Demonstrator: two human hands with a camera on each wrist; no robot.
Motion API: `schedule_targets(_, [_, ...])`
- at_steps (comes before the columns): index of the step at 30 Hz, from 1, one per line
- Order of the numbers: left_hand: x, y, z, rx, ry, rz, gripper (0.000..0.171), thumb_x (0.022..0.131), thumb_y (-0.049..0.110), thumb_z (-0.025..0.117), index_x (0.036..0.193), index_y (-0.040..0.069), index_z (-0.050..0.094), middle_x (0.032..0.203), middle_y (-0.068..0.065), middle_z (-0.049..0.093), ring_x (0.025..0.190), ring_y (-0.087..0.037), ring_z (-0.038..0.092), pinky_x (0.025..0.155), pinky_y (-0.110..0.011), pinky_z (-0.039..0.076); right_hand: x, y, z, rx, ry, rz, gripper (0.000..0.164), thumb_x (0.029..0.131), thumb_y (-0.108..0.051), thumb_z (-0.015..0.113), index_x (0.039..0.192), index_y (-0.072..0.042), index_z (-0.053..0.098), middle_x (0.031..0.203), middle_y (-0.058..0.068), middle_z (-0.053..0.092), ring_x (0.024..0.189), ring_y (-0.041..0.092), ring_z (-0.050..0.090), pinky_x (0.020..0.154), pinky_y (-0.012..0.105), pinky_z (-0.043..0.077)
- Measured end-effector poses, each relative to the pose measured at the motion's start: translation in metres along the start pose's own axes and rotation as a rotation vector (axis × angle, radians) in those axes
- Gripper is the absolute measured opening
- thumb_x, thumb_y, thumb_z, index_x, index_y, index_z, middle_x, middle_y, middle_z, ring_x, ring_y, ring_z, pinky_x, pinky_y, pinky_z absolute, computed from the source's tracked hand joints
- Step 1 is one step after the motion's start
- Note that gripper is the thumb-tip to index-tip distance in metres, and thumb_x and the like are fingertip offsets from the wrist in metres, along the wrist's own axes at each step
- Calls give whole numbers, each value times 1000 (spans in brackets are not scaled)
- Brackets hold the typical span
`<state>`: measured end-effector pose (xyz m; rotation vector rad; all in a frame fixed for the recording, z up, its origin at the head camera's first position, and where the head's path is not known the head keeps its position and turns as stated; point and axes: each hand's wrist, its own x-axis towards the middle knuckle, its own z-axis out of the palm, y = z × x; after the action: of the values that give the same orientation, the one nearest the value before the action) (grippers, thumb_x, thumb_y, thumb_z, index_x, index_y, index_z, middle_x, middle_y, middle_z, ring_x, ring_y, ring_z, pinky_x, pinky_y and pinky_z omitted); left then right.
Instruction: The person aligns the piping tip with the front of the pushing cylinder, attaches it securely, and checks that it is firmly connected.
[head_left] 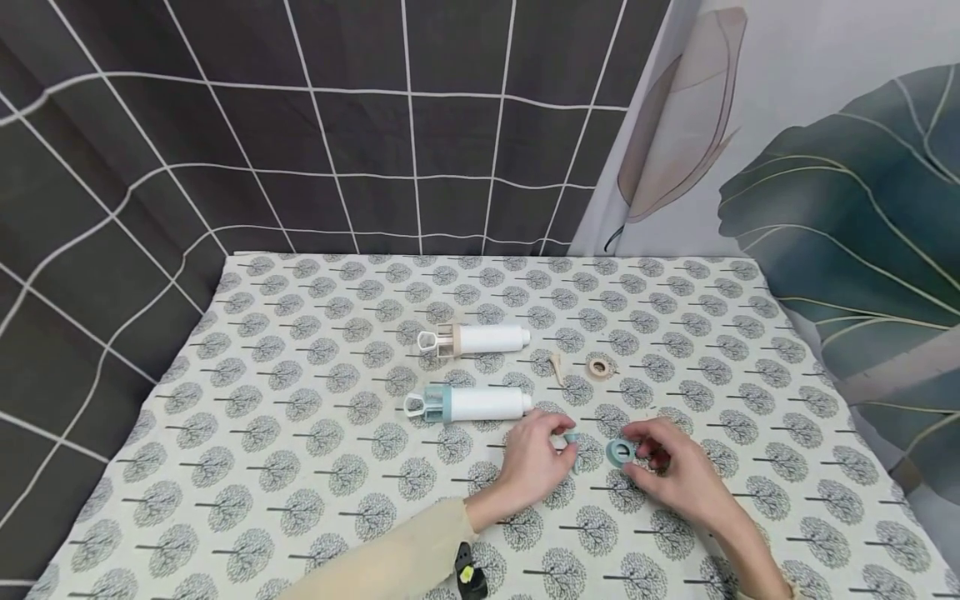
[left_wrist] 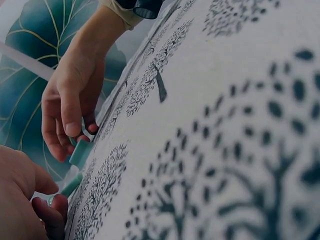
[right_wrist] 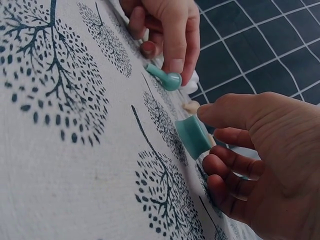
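Note:
My left hand point(head_left: 531, 457) has its thumb and fingertips around a small teal rod-like piece with a rounded end point(right_wrist: 171, 80), close over the tablecloth. To its right, my right hand point(head_left: 678, 471) holds a teal ring point(head_left: 620, 452) at its edge between thumb and fingers. The ring's side wall shows between those fingertips in the right wrist view. Just beyond the left hand lies a white syringe-like tube with a teal end frame and pull handle point(head_left: 487, 404). Behind it, parallel, is a matching tube with a beige frame point(head_left: 491, 338).
Right of the tubes lie a small beige tapered piece point(head_left: 557, 369) and a beige ring point(head_left: 599, 368). A tree-print cloth point(head_left: 300, 471) covers the table. A dark grid curtain point(head_left: 360, 125) hangs behind, with a leaf-print curtain point(head_left: 862, 200) on the right.

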<state>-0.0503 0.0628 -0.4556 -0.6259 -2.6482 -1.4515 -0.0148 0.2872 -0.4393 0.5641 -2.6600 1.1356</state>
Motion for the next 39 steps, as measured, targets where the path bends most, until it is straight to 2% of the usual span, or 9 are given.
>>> schedule_targets(9, [2,3,-2,3,-35,-8,19,80,5,77,98,6,75,92,-1,68,83,-9,60,77,-24,46,-1,0,1,-11,-14,10,50,66,2,88,110,-8,67,88,-6,58,70,12,53,58,24,48])
schedule_targets(25, [1,4,-4,9,-79,-49,15,79,6,79,93,8,74,89,3,65,80,-9,57,77,-24,46,1,3,9,-61,-6,-63,50,62,9,86,107,-5,68,84,-7,55,69,8,50,55,22,44])
schedule_targets(29, [1,4,-5,-15,-84,-54,15,79,5,80,91,8,73,88,3,65,73,-4,56,75,-22,46,2,5,10,-84,-2,-75,49,62,9,85,105,-5,68,83,-8,55,70,7,50,55,22,45])
schedule_targets(33, [2,4,-6,-65,-96,-91,14,79,3,79,90,7,71,89,4,64,66,2,52,70,-18,46,3,6,10,-92,-3,-83,48,62,9,85,104,-5,68,83,-8,55,70,6,50,56,22,45])
schedule_targets(39, [3,3,-6,-109,-98,-110,15,78,2,80,87,7,69,86,5,63,64,3,50,65,-16,46,4,5,9,-93,1,-87,47,62,9,85,103,-5,67,83,-8,55,70,6,50,55,22,45])
